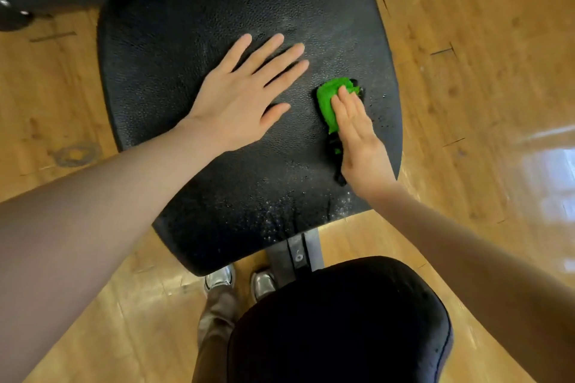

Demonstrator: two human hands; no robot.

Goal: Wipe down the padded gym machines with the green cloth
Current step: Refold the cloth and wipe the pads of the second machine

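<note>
Right hand (357,137) has its fingers straight and together, pressing the green cloth (331,99) flat on the right side of the pad (186,25). Left hand (239,96) lies spread flat mid-pad, bracing. Mid-wipe, I'd say; droplets near the front edge probably need the next pass.

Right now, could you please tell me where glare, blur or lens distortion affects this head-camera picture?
Head view: window glare washes out the glossy wooden floor at right; wide-angle distortion bows the large black padded seat; the smaller black pad below looks soft; the crumpled green cloth under the right hand and the flat left hand stay fairly sharp.
</note>
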